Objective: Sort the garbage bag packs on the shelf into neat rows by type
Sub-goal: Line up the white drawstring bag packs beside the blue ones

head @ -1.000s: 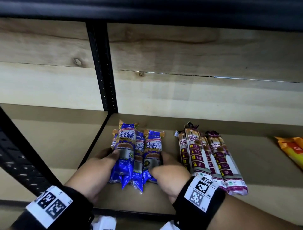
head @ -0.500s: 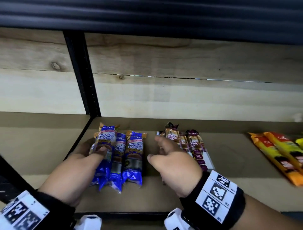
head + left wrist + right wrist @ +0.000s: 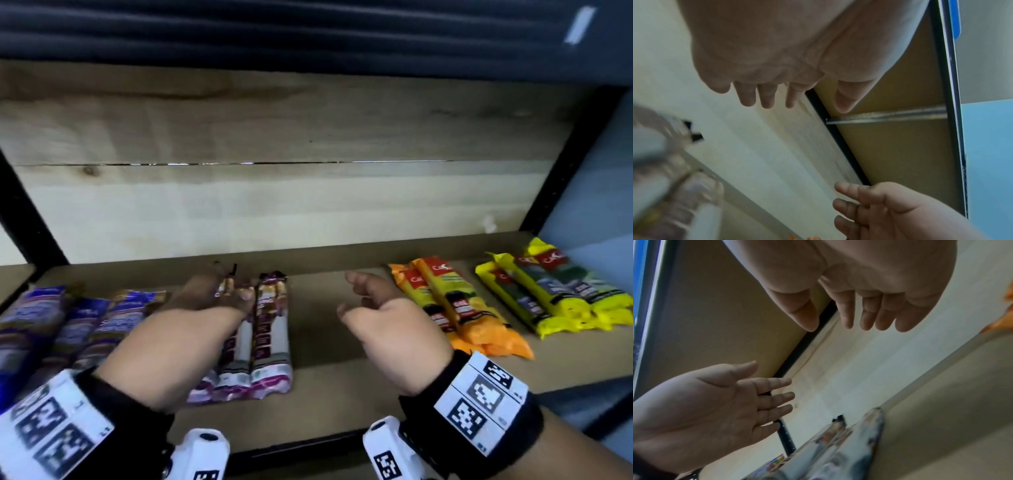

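Note:
Blue garbage bag packs (image 3: 82,325) lie side by side at the left of the shelf (image 3: 318,394). White-and-purple drawstring packs (image 3: 270,339) lie in the middle. My left hand (image 3: 219,294) hovers over them with straight fingers and holds nothing. My right hand (image 3: 363,291) floats open above the bare gap between the drawstring packs and the orange packs (image 3: 455,305). Yellow packs (image 3: 555,294) sit at the far right. Both wrist views show empty palms: the left hand (image 3: 768,97) and the right hand (image 3: 849,318). The drawstring packs (image 3: 838,451) lie blurred below.
A pale wooden back panel (image 3: 274,205) closes the shelf behind. A black upright post (image 3: 30,219) stands at the left and another black post (image 3: 561,161) at the right. The dark underside of the shelf above (image 3: 308,34) hangs low overhead.
Both hands let go of the blue packs and moved right: the left now hovers over the drawstring packs, the right over the gap beside the orange packs. The view has panned right.

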